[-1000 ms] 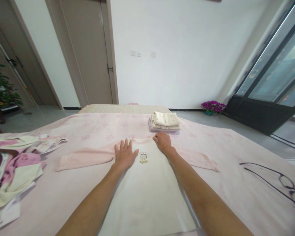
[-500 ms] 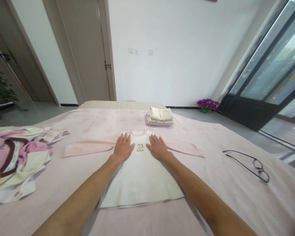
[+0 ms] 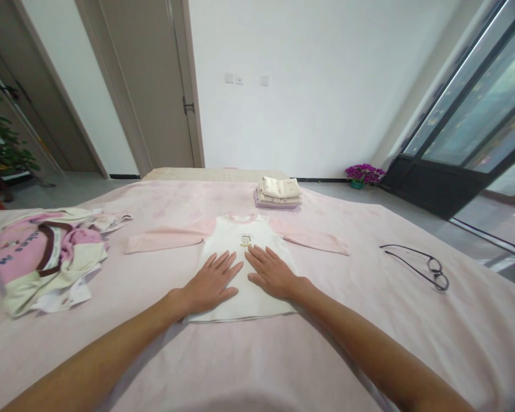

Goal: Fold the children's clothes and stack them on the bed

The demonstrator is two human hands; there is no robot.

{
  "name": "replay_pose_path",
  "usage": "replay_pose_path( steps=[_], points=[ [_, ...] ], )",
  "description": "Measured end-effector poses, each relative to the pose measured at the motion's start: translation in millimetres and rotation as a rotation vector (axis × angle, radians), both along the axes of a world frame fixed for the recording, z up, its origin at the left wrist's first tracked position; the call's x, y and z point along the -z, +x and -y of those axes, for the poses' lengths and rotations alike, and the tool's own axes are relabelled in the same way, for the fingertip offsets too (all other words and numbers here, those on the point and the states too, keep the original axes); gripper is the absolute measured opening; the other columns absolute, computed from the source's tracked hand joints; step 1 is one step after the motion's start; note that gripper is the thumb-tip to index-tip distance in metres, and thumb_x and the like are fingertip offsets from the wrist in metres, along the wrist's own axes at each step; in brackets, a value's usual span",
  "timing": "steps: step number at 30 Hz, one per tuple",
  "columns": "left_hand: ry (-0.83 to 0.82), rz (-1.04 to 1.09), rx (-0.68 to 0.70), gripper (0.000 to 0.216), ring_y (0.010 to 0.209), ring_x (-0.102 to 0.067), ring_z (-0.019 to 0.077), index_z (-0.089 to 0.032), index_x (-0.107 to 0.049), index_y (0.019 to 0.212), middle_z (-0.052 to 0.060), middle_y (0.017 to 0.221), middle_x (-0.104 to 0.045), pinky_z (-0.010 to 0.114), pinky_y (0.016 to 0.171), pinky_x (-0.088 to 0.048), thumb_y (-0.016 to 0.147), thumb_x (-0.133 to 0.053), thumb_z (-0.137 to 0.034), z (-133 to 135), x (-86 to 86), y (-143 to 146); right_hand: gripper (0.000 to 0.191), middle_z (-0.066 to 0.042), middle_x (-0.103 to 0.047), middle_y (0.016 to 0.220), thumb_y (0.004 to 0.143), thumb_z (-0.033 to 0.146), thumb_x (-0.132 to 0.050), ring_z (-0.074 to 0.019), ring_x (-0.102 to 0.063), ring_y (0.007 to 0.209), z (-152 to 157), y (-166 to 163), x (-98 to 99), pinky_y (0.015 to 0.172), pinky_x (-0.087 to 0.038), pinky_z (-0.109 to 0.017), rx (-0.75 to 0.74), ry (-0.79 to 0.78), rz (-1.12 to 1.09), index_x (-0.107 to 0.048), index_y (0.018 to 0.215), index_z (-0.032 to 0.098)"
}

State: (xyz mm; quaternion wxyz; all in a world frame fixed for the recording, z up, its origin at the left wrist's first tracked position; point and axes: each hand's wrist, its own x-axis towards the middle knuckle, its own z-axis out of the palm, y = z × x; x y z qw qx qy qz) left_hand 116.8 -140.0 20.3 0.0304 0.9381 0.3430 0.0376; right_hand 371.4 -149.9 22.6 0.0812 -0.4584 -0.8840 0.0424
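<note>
A small cream shirt with pink sleeves lies spread flat on the pink bedspread, sleeves stretched out to both sides. My left hand rests flat on its lower left part, fingers spread. My right hand lies flat on its lower right part, fingers stretched out. Both palms press the fabric near the hem, side by side, holding nothing.
A folded stack of clothes sits beyond the shirt. A loose pile of pink and cream garments lies at the left. Black glasses lie at the right. Behind are a door, a potted plant, purple flowers and a glass door.
Both hands have slid from the shirt's collar and chest down toward its hem, staying flat. The view has pulled back, so the shirt appears farther away.
</note>
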Motion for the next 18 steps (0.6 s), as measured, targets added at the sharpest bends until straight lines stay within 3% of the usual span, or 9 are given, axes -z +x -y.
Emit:
replay_pose_path(
  steps=[6,11,15,18],
  points=[
    [-0.128,0.044,0.274,0.061,0.152,-0.013,0.0281,-0.039,-0.025,0.155,0.004,0.165,-0.014,0.051,0.123,-0.01,0.098,-0.042,-0.055,32,-21.6,-25,0.062,-0.008,-0.021,0.163,0.102,0.053,-0.032,-0.0221,-0.015,0.151,45,21,-21.0,0.123,-0.006,-0.048,-0.253,-0.101,-0.025,-0.023,0.157,0.026],
    [-0.167,0.067,0.403,0.062,0.15,-0.019,0.0307,-0.041,-0.031,0.153,0.002,0.164,-0.018,0.052,0.122,-0.016,0.095,-0.048,-0.057,45,-34.0,-43,0.064,-0.008,-0.019,0.164,0.1,0.049,-0.042,-0.0246,-0.016,0.151,68,32,-36.3,0.122,-0.008,-0.051,-0.419,-0.181,-0.031,-0.022,0.157,0.029],
    [-0.225,0.141,0.31,0.045,0.148,-0.029,0.0215,-0.038,-0.045,0.146,-0.001,0.16,-0.034,0.043,0.122,-0.023,0.104,-0.033,-0.044,45,-35.0,-41,0.062,-0.008,-0.024,0.162,0.101,0.048,-0.042,-0.0244,-0.019,0.15,77,27,-37.7,0.122,-0.008,-0.05,-0.409,-0.207,-0.065,-0.024,0.157,0.029],
    [-0.229,0.175,0.189,0.05,0.149,-0.025,0.0201,-0.031,-0.036,0.152,0.003,0.162,-0.029,0.041,0.122,-0.024,0.104,-0.028,-0.043,47,-26.7,-30,0.067,-0.011,-0.025,0.161,0.1,0.051,-0.043,-0.0256,-0.018,0.15,84,18,-35.7,0.122,-0.005,-0.052,-0.444,-0.195,-0.097,-0.021,0.158,0.025]
  ],
)
